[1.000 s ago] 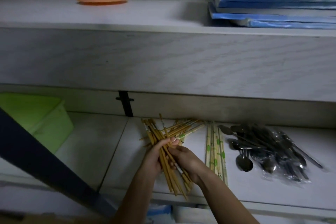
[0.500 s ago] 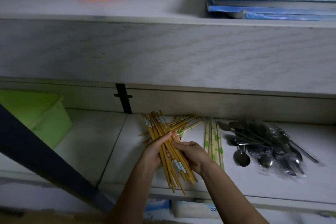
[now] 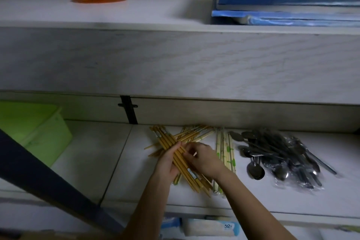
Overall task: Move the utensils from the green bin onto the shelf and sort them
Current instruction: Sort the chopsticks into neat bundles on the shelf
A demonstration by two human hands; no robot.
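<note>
Matt wooden chopsticks (image 3: 176, 154) — glossy metal spoons (image 3: 272, 154)

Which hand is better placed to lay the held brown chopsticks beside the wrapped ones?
Probably the right hand: it is nearer the wrapped chopsticks, while the left hand grips the brown chopsticks from the far side.

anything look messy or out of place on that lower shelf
Yes: a loose bunch of chopsticks lies fanned and crossed behind the bundle of yellow chopsticks that both hands grip, unlike the wrapped chopsticks lined up straight beside them. The spoons sit in a jumbled heap on crinkled plastic.
</note>
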